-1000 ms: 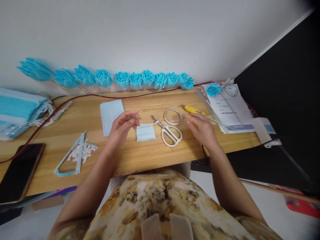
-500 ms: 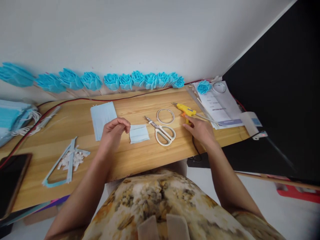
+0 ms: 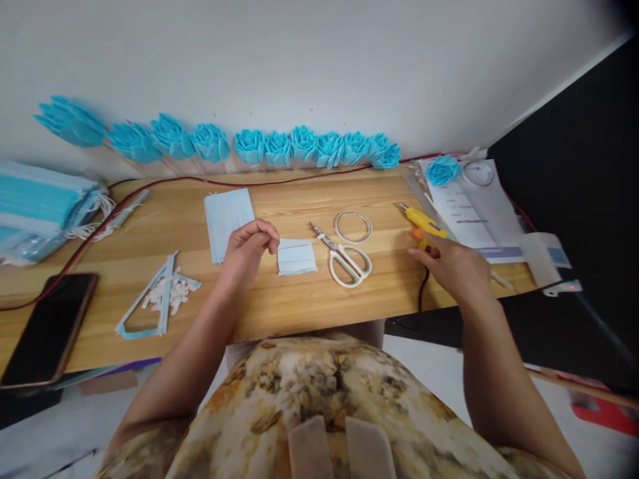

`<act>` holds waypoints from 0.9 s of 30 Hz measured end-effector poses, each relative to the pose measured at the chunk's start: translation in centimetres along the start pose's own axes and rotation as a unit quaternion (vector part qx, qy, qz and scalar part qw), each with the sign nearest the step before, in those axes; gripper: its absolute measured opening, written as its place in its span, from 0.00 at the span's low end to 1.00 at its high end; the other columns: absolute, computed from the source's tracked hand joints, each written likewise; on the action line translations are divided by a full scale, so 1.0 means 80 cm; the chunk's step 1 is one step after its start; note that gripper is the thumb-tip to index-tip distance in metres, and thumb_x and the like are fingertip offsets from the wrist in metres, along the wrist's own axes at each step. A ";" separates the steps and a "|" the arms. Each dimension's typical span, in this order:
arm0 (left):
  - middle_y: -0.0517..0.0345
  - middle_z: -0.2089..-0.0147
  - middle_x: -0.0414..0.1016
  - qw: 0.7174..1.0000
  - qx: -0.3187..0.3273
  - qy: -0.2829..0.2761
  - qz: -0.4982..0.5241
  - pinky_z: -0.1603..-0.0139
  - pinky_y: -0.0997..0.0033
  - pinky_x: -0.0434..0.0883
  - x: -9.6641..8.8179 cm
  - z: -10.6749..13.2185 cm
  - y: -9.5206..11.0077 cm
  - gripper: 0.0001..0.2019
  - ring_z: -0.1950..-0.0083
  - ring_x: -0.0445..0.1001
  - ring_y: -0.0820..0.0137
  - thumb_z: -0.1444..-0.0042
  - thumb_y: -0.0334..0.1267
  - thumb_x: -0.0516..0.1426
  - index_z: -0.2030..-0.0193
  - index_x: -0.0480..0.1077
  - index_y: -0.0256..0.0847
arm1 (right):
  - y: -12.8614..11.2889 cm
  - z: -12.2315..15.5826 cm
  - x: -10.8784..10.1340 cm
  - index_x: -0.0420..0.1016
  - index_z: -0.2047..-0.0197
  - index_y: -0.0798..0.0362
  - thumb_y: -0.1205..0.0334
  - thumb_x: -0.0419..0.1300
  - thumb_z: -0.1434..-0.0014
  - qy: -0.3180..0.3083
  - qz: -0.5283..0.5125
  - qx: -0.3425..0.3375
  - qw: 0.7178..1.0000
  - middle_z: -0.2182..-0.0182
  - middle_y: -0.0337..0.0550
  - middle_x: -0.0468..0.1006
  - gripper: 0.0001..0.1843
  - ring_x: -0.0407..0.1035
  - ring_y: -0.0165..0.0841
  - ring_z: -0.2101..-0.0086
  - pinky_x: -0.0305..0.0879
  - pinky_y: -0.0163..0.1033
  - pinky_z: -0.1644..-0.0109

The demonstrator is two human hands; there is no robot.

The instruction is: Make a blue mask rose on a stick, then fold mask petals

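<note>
My right hand (image 3: 456, 263) is closed around the handle of a yellow glue gun (image 3: 425, 221) with an orange trigger, at the right of the wooden table. The gun's nozzle points to the upper left. My left hand (image 3: 249, 249) has its fingers curled together over the front corner of a pale blue stack of mask fabric (image 3: 227, 216); whatever its fingertips hold, if anything, is hidden. Just right of those fingertips lies a small pleated piece of mask fabric (image 3: 297, 257). Between the hands rest white-handled scissors (image 3: 349, 265) and a roll of narrow tape (image 3: 369, 229).
Several blue fabric flowers (image 3: 303, 146) line the wall, and another flower (image 3: 443, 171) lies on papers (image 3: 479, 216). At left are packed masks (image 3: 40, 206), a phone (image 3: 52, 326), fabric scraps (image 3: 167, 296) and a red-black cable (image 3: 82, 246). A black cord (image 3: 423, 293) hangs over the front edge.
The glue gun has shifted right, away from the tape roll, with my right hand now wrapped further around it. My left hand stays curled by the mask fabric. The whole view has turned leftward.
</note>
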State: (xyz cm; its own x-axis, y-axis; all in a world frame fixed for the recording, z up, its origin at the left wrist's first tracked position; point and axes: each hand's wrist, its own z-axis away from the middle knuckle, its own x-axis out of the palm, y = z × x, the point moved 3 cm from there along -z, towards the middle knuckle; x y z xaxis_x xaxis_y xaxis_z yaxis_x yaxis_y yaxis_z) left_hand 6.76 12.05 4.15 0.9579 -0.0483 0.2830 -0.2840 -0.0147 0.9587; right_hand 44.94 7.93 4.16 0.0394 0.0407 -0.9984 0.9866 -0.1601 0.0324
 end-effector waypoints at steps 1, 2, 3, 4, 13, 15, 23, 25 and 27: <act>0.61 0.80 0.67 1.000 -0.001 -0.002 0.007 0.71 0.72 0.60 0.000 0.000 0.000 0.03 0.76 0.64 0.73 0.55 0.32 0.59 0.76 0.74 0.39 | -0.008 -0.001 -0.004 0.77 0.40 0.50 0.46 0.57 0.33 0.016 -0.010 -0.012 1.000 0.65 0.49 0.84 0.25 0.75 0.43 0.67 0.59 0.42 0.67; 0.61 0.81 0.66 1.000 -0.003 -0.004 0.015 0.71 0.72 0.60 0.001 0.000 -0.001 0.03 0.76 0.63 0.74 0.55 0.33 0.59 0.76 0.74 0.39 | -0.018 -0.002 -0.007 0.77 0.40 0.51 0.47 0.56 0.32 0.035 -0.025 -0.028 0.999 0.64 0.49 0.84 0.24 0.75 0.43 0.66 0.61 0.42 0.66; 0.62 0.81 0.65 1.000 -0.005 -0.006 0.022 0.72 0.72 0.60 0.001 0.000 -0.001 0.02 0.76 0.63 0.74 0.55 0.33 0.59 0.76 0.74 0.39 | -0.029 -0.004 -0.010 0.77 0.40 0.51 0.50 0.55 0.31 0.053 -0.042 -0.048 0.997 0.62 0.50 0.84 0.23 0.76 0.42 0.64 0.63 0.43 0.64; 0.62 0.81 0.65 1.000 -0.007 -0.007 0.026 0.72 0.72 0.59 0.002 0.000 -0.002 0.02 0.77 0.63 0.74 0.56 0.33 0.60 0.76 0.74 0.39 | -0.040 -0.006 -0.011 0.78 0.41 0.52 0.51 0.54 0.31 0.066 -0.059 -0.070 0.994 0.61 0.50 0.84 0.22 0.76 0.42 0.62 0.65 0.43 0.61; 0.64 0.83 0.58 0.999 -0.015 0.004 0.042 0.75 0.75 0.58 -0.001 -0.001 0.002 0.02 0.79 0.58 0.76 0.56 0.32 0.60 0.77 0.74 0.38 | 0.007 -0.014 -0.018 0.82 0.48 0.54 0.57 0.53 0.32 0.116 -0.058 -0.023 0.991 0.57 0.54 0.83 0.19 0.74 0.43 0.57 0.64 0.42 0.56; 0.64 0.83 0.59 0.999 -0.017 0.007 0.043 0.75 0.76 0.58 0.001 0.000 0.003 0.02 0.79 0.58 0.77 0.56 0.31 0.60 0.77 0.74 0.38 | 0.041 -0.026 -0.027 0.82 0.47 0.57 0.60 0.54 0.32 0.112 -0.032 0.013 0.993 0.56 0.56 0.83 0.19 0.73 0.42 0.56 0.61 0.41 0.55; 0.64 0.83 0.59 0.999 -0.022 0.012 0.022 0.75 0.75 0.57 -0.001 0.001 -0.001 0.02 0.79 0.57 0.77 0.56 0.32 0.61 0.77 0.74 0.39 | 0.087 -0.118 -0.019 0.80 0.44 0.60 0.55 0.59 0.34 -0.066 -0.028 0.041 0.997 0.54 0.59 0.82 0.22 0.67 0.36 0.64 0.54 0.41 0.60; 0.63 0.83 0.60 1.000 -0.019 0.018 0.015 0.75 0.75 0.58 -0.005 -0.002 -0.006 0.02 0.78 0.58 0.77 0.55 0.32 0.61 0.77 0.74 0.38 | 0.083 -0.134 -0.011 0.81 0.48 0.60 0.56 0.59 0.34 -0.081 -0.028 0.039 0.996 0.55 0.58 0.83 0.19 0.66 0.34 0.65 0.53 0.40 0.62; 0.63 0.83 0.60 0.999 -0.019 0.024 0.010 0.75 0.75 0.58 -0.006 -0.007 -0.009 0.03 0.79 0.58 0.77 0.55 0.32 0.61 0.77 0.74 0.38 | 0.080 -0.145 -0.004 0.83 0.52 0.59 0.57 0.59 0.34 -0.097 -0.027 0.033 0.994 0.57 0.56 0.83 0.17 0.66 0.33 0.66 0.52 0.40 0.63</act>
State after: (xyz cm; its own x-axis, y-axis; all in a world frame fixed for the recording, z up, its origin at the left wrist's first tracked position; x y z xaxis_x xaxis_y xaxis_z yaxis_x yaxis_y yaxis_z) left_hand 6.53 12.66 3.32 0.9531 0.0000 0.3027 -0.3026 0.0244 0.9528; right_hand 53.09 18.33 5.26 -0.0509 -0.1384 -0.9891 0.9734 -0.2284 -0.0182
